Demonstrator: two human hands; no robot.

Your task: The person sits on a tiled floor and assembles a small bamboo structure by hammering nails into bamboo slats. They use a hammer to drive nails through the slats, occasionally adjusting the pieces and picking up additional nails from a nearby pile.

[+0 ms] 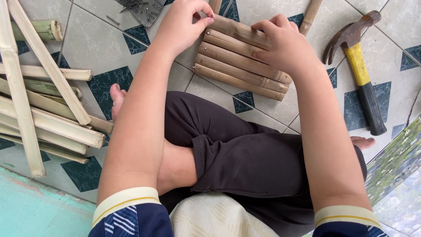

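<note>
Fingers steady a bamboo panel on the tiled floor

The left hand [184, 24] pinches the top slat's end, the right hand [285, 46] presses curled over the bamboo panel [232, 66]; keeping slats flush seems key, with the hammer [359, 70] lying just beside.

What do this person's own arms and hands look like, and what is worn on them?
Both forearms are bare, and so are the left hand and the right hand: no gloves, rings, watch or bands show. Short sleeves end above each elbow, the left sleeve and the right sleeve both dark navy with white stripes, finished by a cream cuff carrying a thin yellow line.
</note>
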